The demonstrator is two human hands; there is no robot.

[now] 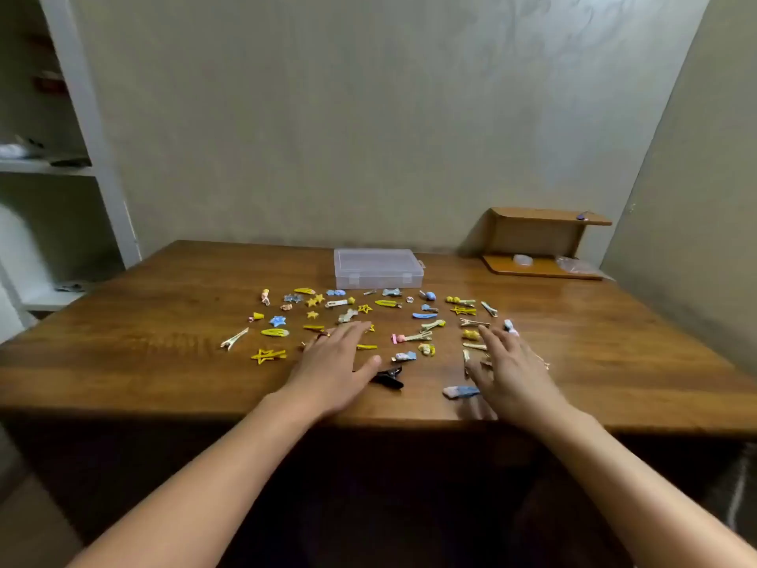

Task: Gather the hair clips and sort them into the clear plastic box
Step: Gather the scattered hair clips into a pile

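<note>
Several small hair clips [411,337], mostly yellow, blue and silver, lie scattered across the middle of a wooden table [155,313]. Behind them stands a clear plastic box [377,267] with its lid closed. My left hand [334,364] lies flat on the table among the clips, fingers straight, with a black clip [388,378] just right of its thumb. My right hand [510,371] hovers over the right part of the spread with fingers stretched out; a blue and pink clip [461,391] lies beside its thumb. Neither hand holds anything.
A small wooden shelf [540,243] stands at the table's back right corner against the wall. White shelving [61,170] is at the far left. The table's near edge runs just below my wrists.
</note>
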